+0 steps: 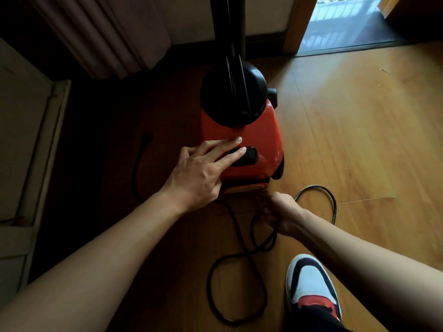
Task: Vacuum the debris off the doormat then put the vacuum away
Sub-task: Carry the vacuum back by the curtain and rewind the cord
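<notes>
- Currently, the put-away step is judged to be in hand: the vacuum [254, 130] is stood on the wooden floor [347, 140], near a curtain [100, 37] and short of the doorway [340, 22].
- The left hand [196, 173] is laid flat on the orange housing, fingers straight and only slightly spread. One fingertip [242, 149] is rested on the black button [250, 156].
- The right hand [285, 214] is closed round the cord [215, 279] just behind the housing; its fingertips are hidden.
- Loose loops of cord are spread over the floor beside a shoe [311, 286].
- No doormat can be identified with certainty.
- Next, the button is probably to be pressed while the cord is guided in by the right hand, so that the loops are fed without kinking or whipping.
</notes>
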The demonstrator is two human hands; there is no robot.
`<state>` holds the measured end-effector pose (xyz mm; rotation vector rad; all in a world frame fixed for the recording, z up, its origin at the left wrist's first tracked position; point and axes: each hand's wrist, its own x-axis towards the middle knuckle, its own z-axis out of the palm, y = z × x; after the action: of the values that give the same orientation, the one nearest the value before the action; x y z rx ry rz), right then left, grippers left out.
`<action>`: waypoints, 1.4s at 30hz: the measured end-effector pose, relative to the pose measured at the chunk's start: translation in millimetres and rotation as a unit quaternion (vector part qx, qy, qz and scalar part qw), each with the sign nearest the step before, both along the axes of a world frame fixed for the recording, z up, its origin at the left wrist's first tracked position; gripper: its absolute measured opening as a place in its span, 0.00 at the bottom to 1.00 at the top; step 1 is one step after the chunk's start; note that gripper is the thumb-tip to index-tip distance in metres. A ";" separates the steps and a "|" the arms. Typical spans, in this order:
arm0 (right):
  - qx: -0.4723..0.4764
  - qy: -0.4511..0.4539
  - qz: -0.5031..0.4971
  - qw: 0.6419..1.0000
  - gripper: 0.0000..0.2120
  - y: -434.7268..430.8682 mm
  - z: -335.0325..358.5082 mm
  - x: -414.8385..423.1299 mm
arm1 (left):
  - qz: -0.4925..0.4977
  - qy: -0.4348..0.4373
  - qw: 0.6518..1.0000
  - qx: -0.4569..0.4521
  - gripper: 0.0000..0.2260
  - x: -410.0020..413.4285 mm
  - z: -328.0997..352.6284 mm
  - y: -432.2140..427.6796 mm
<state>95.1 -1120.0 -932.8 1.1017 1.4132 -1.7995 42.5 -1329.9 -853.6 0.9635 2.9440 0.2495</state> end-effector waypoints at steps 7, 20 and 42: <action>-0.006 0.033 0.055 0.998 0.14 37.4 17.7 -8.5 | 0.009 0.009 1.000 -0.009 0.34 2.7 1.4 4.4; 0.153 0.291 0.227 0.917 0.18 -0.9 92.0 -7.7 | 0.002 0.011 1.000 -0.002 0.35 6.2 3.6 11.7; 0.055 0.127 0.251 0.958 0.17 -56.4 -15.7 5.6 | -0.001 -0.052 0.999 -0.004 0.37 -3.8 6.8 -5.2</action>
<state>100.7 -1176.4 -948.5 0.4996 1.7692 -1.5374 38.7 -1335.1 -846.7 0.9239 2.8467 0.2793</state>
